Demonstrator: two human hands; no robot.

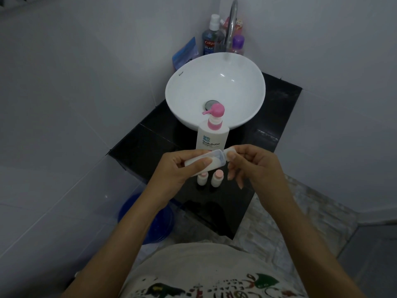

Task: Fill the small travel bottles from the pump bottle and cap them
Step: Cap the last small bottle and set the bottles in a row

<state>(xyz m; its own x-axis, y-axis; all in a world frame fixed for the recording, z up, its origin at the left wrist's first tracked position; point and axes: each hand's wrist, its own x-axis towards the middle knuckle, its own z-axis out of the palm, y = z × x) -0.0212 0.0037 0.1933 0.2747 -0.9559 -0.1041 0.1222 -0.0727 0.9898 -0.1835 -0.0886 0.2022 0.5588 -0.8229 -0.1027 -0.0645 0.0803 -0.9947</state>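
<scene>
Left hand [182, 166] grips travel bottle [206, 161] tilted above the worktop [236, 194], right hand [255, 164] fingers [232, 156] pinching its cap [229, 150]; best held steady, cap turned squarely; two capped bottles [209, 178] stand below, pump bottle [212, 134] behind.

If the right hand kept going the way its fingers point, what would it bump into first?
The right hand points left at the travel bottle held by the left hand; it already touches that bottle's end, so the bottle comes first.
</scene>
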